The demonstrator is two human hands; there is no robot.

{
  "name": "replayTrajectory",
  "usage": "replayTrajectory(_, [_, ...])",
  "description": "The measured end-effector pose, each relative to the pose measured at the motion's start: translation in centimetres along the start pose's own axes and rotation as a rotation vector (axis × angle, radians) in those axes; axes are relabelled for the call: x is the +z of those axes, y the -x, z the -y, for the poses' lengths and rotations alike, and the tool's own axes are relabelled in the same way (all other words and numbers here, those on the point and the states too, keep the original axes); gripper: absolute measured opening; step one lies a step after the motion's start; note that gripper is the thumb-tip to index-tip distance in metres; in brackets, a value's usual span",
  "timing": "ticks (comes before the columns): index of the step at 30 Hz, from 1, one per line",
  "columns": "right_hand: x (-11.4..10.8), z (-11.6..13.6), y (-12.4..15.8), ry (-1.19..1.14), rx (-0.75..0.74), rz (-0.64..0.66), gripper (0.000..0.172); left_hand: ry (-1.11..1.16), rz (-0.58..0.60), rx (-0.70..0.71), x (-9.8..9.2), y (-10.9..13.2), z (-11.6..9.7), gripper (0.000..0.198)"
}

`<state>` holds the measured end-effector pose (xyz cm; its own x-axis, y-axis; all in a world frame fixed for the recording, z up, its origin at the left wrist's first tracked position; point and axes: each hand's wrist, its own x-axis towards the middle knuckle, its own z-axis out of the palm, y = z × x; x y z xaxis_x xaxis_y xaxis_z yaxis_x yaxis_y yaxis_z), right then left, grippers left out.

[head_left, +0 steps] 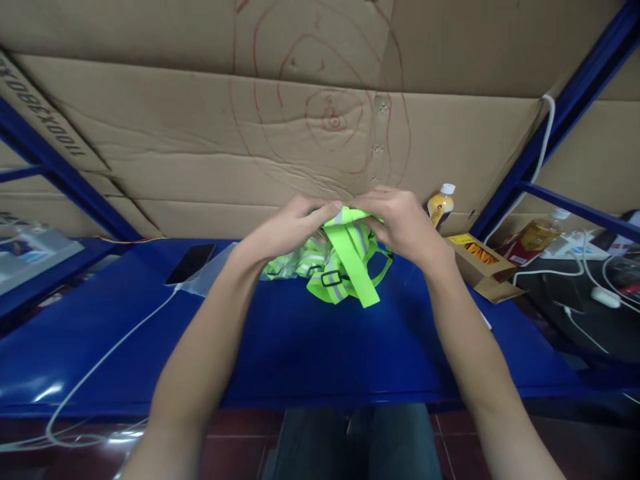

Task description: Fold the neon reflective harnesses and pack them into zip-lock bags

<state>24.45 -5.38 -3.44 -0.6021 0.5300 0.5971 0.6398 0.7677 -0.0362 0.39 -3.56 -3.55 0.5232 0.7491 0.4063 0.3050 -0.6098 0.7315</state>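
Observation:
Both hands meet over a bundle of neon-yellow reflective straps with silver stripes and a black buckle. My left hand pinches the upper left of a folded strap between thumb and fingers. On the other side, my right hand grips the same strap at its upper right, fingers curled over it. One flat strap end hangs down toward the blue table. Beneath and left of the bundle lies a clear plastic bag, partly hidden by my left forearm; more neon-yellow webbing shows by it.
A black phone with a white cable lies at left. To the right are a yellow-labelled bottle, an open cardboard box and a second bottle near white cables. A cardboard panel with red rings stands behind, between blue posts.

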Motion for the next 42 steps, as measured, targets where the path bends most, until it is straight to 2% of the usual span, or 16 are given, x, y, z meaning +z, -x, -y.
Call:
replayTrajectory(2, [0.3, 0.2, -0.1, -0.001, -0.022, -0.055, 0.037, 0.156, 0.031, -0.074, -0.1, -0.2, 0.5, 0.046])
replayTrajectory(5, [0.4, 0.3, -0.1, -0.101, -0.052, -0.073, 0.037, 0.257, -0.056, -0.091, -0.4, -0.4, 1.1, 0.041])
replayTrajectory(8, [0.0, 0.0, 0.0, -0.25, -0.021, -0.032, 0.069, 0.201, -0.149, 0.001, -0.7, -0.3, 1.3, 0.049])
replayTrajectory(9, [-0.2, -0.2, 0.1, -0.28, 0.014, -0.038, 0.073, 0.162, -0.16, 0.049, -0.7, -0.2, 1.3, 0.052])
replayTrajectory(11, [-0.6, -0.8, 0.3, -0.308, 0.1, -0.056, 0.068, 0.092, -0.156, 0.154, -0.5, -0.2, 1.1, 0.054])
replayTrajectory(13, [-1.0, -1.5, 0.5, -0.354, 0.15, 0.012, 0.06, 0.05, -0.139, 0.236, -0.1, -0.2, 0.9, 0.052])
replayTrajectory(15, [-1.1, -2.0, 0.6, -0.454, 0.145, 0.116, 0.054, 0.011, -0.138, 0.286, 0.5, -0.2, 0.7, 0.048])
replayTrajectory(17, [-0.9, -2.1, 0.6, -0.573, 0.122, 0.136, 0.049, -0.007, -0.155, 0.315, 1.1, -0.2, 0.7, 0.048])
replayTrajectory(20, [0.3, -2.0, 0.2, -0.7, 0.145, 0.014, 0.045, 0.009, -0.223, 0.333, 2.3, -0.5, 1.2, 0.05])
replayTrajectory(25, [2.3, -1.7, -0.8, -0.761, 0.204, -0.246, 0.054, 0.126, -0.468, 0.425, 4.2, -2.0, 3.4, 0.048])
replayTrajectory(28, [2.3, -1.5, -1.3, -0.756, 0.203, -0.369, 0.057, 0.194, -0.572, 0.436, 4.3, -2.5, 4.2, 0.046])
replayTrajectory(32, [2.7, -1.2, -1.8, -0.642, 0.224, -0.47, 0.059, 0.173, -0.659, 0.474, 4.3, -2.4, 3.9, 0.045])
replayTrajectory(35, [3.8, -0.9, -2.0, -0.521, 0.283, -0.581, 0.065, 0.113, -0.643, 0.487, 5.2, -2.1, 3.5, 0.047])
replayTrajectory(38, [4.5, -0.4, -1.9, -0.432, 0.353, -0.673, 0.066, 0.177, -0.538, 0.448, 6.4, -2.0, 3.5, 0.047])
replayTrajectory(40, [4.4, -0.2, -1.7, -0.385, 0.388, -0.688, 0.068, 0.223, -0.497, 0.425, 6.8, -2.1, 3.7, 0.045])
replayTrajectory(42, [4.0, -0.3, -1.5, -0.37, 0.395, -0.643, 0.071, 0.218, -0.5, 0.423, 6.5, -2.1, 3.9, 0.045])
